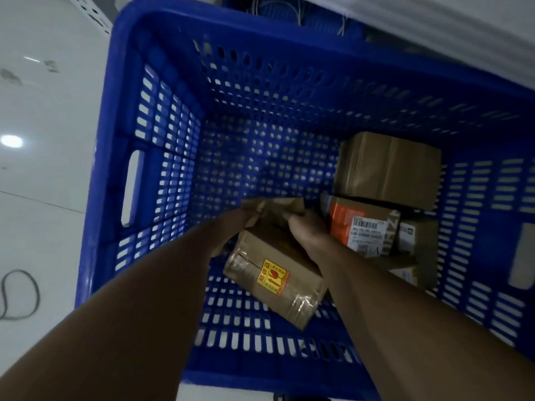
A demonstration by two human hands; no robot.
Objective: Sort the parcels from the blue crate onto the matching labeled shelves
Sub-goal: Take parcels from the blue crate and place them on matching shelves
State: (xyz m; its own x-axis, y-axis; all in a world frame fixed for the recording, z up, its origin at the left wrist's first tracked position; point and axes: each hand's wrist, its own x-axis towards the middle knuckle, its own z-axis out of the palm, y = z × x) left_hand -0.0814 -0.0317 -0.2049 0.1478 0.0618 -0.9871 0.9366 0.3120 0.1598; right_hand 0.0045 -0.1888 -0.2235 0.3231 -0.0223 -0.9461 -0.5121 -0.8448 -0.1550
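Note:
Both my arms reach down into the blue crate (pixel 162 157). My left hand (pixel 231 230) and my right hand (pixel 307 233) grip the far end of a taped brown parcel (pixel 275 276) that carries a yellow and red fragile sticker. The parcel is tilted, its near end low over the crate floor. To the right lie a plain brown box (pixel 388 166), an orange-ended parcel with a white barcode label (pixel 364 227), and a smaller box (pixel 417 241) partly hidden behind my right forearm.
The crate's perforated walls surround my hands on all sides; a handle slot (pixel 131 186) opens in its left wall. The crate stands on a glossy white floor (pixel 43 169) with a black cable loop (pixel 20 293) at the lower left. A pale surface edge (pixel 463 30) overhangs the top right.

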